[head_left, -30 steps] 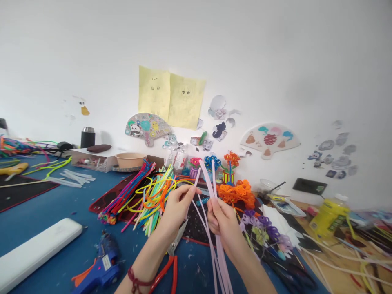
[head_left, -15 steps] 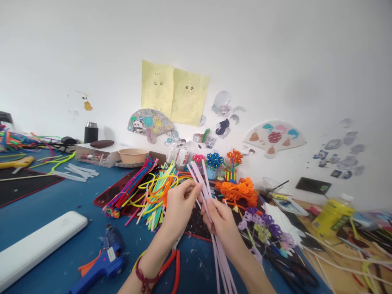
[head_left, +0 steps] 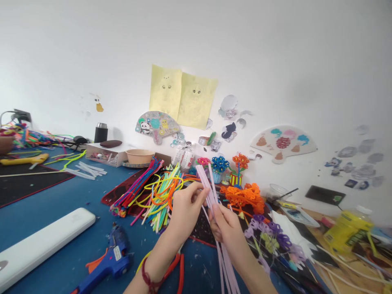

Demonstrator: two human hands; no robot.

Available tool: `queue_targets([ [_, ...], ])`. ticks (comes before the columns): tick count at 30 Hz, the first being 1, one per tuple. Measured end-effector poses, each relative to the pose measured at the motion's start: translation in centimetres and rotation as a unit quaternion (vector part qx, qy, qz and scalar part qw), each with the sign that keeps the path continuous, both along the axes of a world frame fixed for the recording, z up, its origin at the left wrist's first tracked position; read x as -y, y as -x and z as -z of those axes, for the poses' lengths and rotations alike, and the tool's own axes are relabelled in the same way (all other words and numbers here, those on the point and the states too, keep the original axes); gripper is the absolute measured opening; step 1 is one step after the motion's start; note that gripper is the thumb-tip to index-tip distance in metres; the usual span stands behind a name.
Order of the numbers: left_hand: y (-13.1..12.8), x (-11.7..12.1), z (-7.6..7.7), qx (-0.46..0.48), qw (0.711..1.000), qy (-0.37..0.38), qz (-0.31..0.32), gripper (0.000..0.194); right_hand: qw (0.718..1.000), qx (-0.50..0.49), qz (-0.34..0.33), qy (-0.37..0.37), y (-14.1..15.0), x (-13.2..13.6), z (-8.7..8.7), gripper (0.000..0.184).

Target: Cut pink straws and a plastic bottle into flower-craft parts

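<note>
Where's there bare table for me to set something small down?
The widest bare patch of blue table lies between the long white case and the white strips; a smaller one, between the glue gun and your left forearm. It's crowded with stem bundles beyond that forearm, and purple flowers right of your right hand.

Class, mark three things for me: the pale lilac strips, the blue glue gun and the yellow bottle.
Pale lilac strips (head_left: 204,179): head view, on their upper ends.
Blue glue gun (head_left: 112,263): head view, on its body.
Yellow bottle (head_left: 346,230): head view, on its side.
</note>
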State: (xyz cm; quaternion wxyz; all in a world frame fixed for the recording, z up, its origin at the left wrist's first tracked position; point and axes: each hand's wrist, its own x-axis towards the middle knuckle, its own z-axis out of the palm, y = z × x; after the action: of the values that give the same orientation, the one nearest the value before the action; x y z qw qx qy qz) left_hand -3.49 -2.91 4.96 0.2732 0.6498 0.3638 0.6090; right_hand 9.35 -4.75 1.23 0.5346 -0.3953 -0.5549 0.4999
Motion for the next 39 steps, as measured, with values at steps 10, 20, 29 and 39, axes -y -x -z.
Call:
queue_targets([
  [10,-0.2,0.0,-0.1,0.013,1.0,-0.007,0.026,0.022,0.999,-0.028,0.009,0.032,0.2,0.0,0.0,0.06],
  [20,-0.3,-0.1,0.3,-0.071,0.997,0.006,0.003,0.034,1.0,0.002,0.018,0.003,0.2,0.2,0.1,0.06],
  [29,-0.6,-0.1,0.6,-0.019,0.997,0.048,0.065,0.035,0.998,0.049,-0.012,-0.037,0.0,0.3,0.3,0.053],
  [39,-0.3,-0.1,0.0,0.052,0.979,0.1,0.169,0.035,0.994,-0.001,-0.108,0.022,-0.8,1.1,-1.3,0.047],
])
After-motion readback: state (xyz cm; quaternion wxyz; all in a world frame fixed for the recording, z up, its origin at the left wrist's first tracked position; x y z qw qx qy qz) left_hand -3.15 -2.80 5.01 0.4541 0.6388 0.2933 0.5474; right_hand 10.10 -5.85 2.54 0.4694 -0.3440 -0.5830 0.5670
